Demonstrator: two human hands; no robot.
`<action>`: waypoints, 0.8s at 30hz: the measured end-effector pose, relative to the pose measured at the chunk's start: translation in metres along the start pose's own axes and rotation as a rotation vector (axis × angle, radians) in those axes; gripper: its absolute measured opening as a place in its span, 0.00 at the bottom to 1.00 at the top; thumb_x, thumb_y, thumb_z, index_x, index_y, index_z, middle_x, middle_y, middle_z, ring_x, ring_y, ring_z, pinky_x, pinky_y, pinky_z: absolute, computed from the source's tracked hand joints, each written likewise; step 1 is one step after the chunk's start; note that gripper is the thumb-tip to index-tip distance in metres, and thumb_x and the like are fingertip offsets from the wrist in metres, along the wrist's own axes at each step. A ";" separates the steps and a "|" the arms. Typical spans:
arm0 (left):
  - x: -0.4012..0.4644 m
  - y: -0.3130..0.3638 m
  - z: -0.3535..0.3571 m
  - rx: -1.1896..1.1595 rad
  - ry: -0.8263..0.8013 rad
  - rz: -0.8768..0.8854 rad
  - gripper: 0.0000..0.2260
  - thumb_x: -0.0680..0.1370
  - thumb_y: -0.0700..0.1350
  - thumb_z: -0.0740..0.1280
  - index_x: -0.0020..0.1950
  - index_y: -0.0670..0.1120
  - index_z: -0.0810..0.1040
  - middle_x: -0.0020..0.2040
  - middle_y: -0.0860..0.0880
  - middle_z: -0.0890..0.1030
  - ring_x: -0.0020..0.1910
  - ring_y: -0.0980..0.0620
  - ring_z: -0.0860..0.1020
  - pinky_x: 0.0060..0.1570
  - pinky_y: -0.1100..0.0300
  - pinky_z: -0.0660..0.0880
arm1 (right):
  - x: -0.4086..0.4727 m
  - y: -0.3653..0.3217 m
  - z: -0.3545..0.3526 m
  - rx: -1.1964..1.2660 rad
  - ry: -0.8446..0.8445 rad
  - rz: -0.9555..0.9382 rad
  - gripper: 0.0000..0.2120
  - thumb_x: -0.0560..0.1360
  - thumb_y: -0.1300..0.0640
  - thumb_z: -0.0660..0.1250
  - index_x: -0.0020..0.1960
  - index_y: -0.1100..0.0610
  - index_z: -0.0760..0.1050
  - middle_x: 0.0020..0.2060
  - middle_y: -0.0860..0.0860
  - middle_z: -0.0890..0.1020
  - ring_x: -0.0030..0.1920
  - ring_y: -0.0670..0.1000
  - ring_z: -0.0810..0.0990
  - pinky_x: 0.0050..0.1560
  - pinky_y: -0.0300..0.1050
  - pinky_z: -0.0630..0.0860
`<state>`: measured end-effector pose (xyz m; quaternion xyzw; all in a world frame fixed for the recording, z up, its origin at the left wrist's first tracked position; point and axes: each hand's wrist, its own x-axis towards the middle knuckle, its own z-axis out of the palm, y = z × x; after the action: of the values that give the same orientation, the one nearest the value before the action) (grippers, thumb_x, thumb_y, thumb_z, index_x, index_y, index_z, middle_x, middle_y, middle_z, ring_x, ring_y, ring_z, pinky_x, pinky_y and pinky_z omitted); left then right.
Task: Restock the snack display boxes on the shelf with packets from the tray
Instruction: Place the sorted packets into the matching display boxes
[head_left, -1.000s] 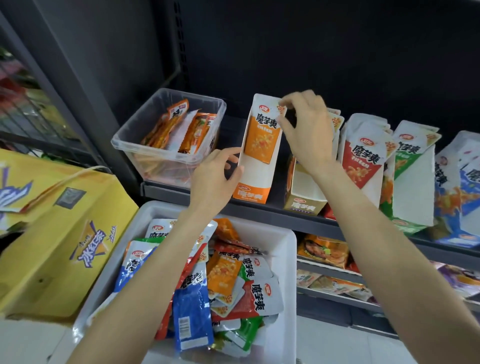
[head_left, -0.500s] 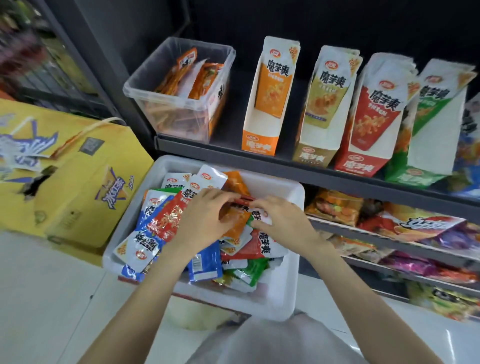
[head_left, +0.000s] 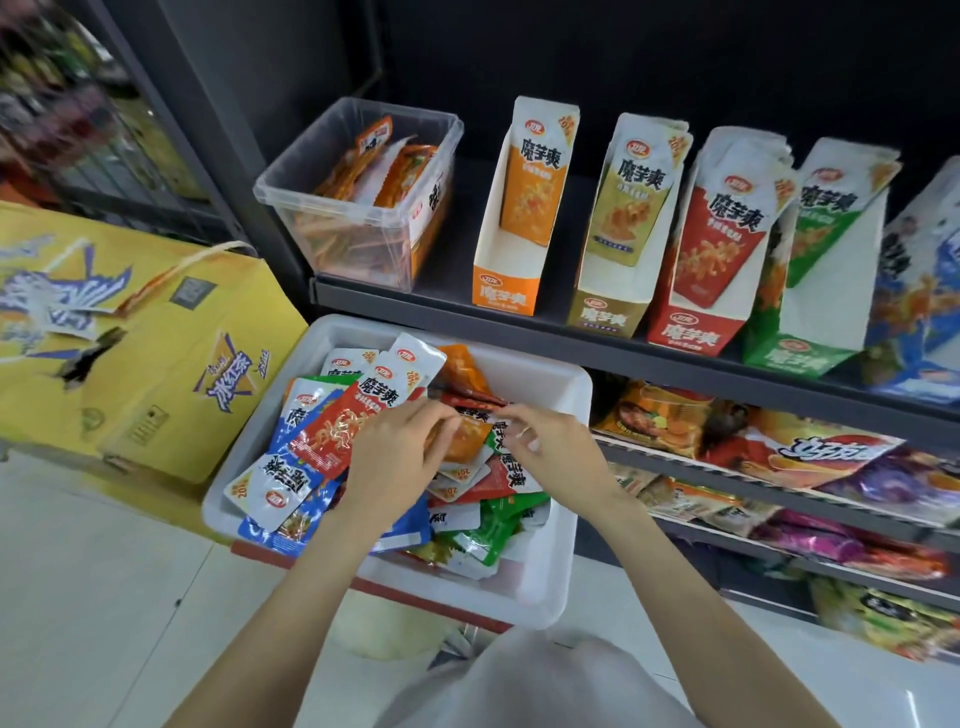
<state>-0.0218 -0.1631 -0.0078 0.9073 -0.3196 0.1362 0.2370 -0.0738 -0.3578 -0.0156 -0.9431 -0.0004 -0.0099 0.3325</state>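
Both hands are down in the white plastic tray (head_left: 545, 587) of mixed foil snack packets (head_left: 332, 431) — the left hand (head_left: 395, 462) and right hand (head_left: 550, 447) each pinch an orange packet (head_left: 467, 439) between curled fingertips. On the dark shelf (head_left: 597, 338) above, the tall orange-and-white cardboard display box (head_left: 524, 228) stands upright.
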 end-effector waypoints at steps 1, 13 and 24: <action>0.003 0.001 -0.001 -0.014 -0.025 0.002 0.16 0.78 0.56 0.57 0.44 0.49 0.81 0.39 0.54 0.82 0.35 0.56 0.78 0.34 0.63 0.72 | -0.004 0.000 -0.004 0.078 0.076 0.059 0.12 0.77 0.57 0.65 0.60 0.50 0.77 0.48 0.47 0.83 0.46 0.46 0.80 0.50 0.44 0.77; 0.000 0.004 -0.002 -0.083 0.080 0.051 0.05 0.74 0.49 0.70 0.48 0.51 0.85 0.40 0.55 0.85 0.32 0.62 0.78 0.31 0.78 0.65 | 0.001 -0.016 0.010 0.073 -0.063 0.218 0.18 0.82 0.47 0.55 0.67 0.54 0.71 0.51 0.55 0.82 0.51 0.57 0.80 0.52 0.49 0.75; -0.007 0.029 -0.027 -0.335 0.000 0.142 0.19 0.74 0.62 0.65 0.59 0.55 0.79 0.66 0.57 0.74 0.67 0.56 0.69 0.66 0.51 0.65 | -0.004 -0.042 -0.045 0.869 0.309 0.250 0.23 0.71 0.63 0.73 0.61 0.51 0.67 0.47 0.46 0.82 0.43 0.43 0.83 0.40 0.43 0.82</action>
<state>-0.0485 -0.1649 0.0224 0.8303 -0.4011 0.0977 0.3745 -0.0792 -0.3533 0.0458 -0.6968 0.1585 -0.1090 0.6910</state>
